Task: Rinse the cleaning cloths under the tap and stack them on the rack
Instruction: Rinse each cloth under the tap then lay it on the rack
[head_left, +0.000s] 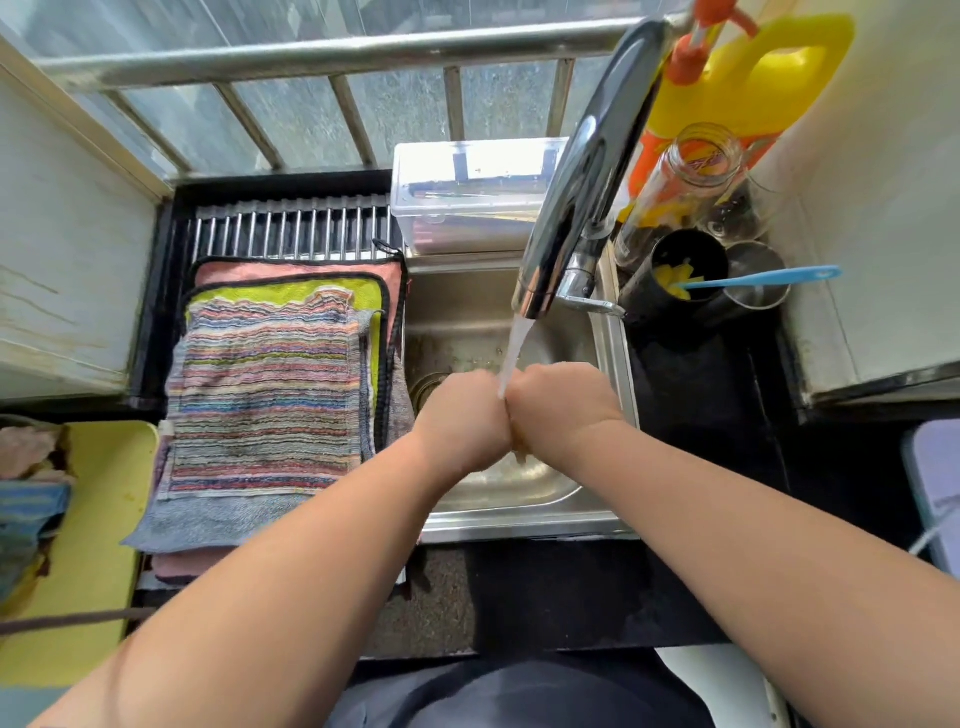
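Observation:
Over the steel sink (613, 353), my left hand (462, 415) and my right hand (561, 405) are pressed together with curled fingers. Both grip a small wet cloth (519, 451); only a yellowish bit shows between them. Water runs from the chrome tap (571, 192) onto the point where the hands meet. Left of the sink, a pile of cloths lies on the metal rack (291, 228). A striped cloth (270, 395) is on top, over a grey, a yellow-green and a pink one.
A yellow tray (104, 519) with crumpled cloths (26, 483) sits at the far left. A clear plastic box (467, 192) stands behind the sink. Right of the tap are a yellow detergent jug (753, 83), glass jars and a black cup holding a blue utensil (763, 279).

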